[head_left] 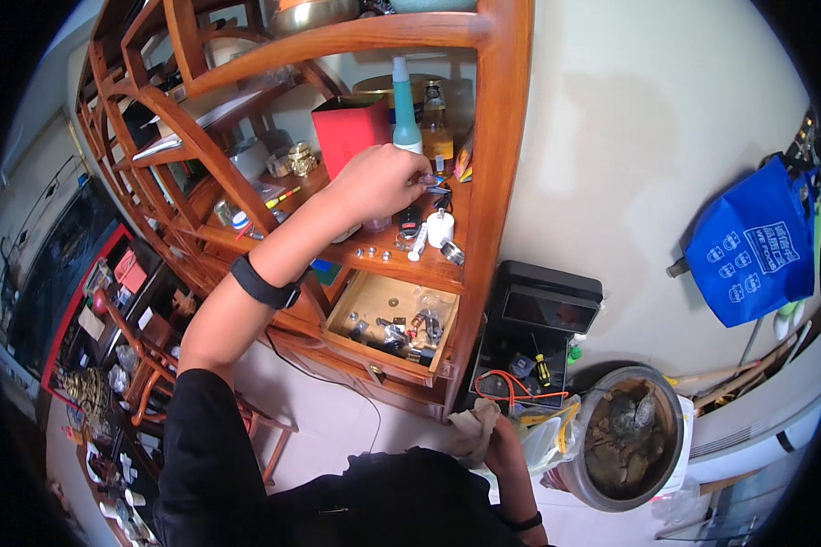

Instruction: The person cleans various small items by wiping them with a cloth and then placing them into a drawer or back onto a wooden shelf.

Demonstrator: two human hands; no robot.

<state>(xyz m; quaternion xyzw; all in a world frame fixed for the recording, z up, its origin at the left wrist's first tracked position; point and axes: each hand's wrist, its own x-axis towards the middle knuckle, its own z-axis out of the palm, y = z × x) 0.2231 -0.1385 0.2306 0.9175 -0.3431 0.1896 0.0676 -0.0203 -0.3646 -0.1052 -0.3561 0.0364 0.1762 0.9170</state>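
My left hand [380, 185] reaches over the wooden cabinet's shelf, fingers closed in a pinch beside a small blue-and-white item [438, 185]; what they hold is too small to make out. Below and around it lie a black key fob [410, 219], a white round-bodied plug-like piece [441, 230], a small white tube [418, 244] and a metal cylinder [452, 252]. Behind the hand stand a teal bottle [403, 105], an amber glass bottle [436, 137] and a red box [342, 132]. Low near my body, my right hand [504, 449] is closed on a crumpled beige cloth [472, 430].
Under the shelf, an open drawer [347, 319] holds small metal parts. To the right are a black electronic device [547, 301], a yellow screwdriver [542, 367], an orange cable [511, 387] and a large pot [675, 428]. A blue bag [757, 246] hangs by the wall.
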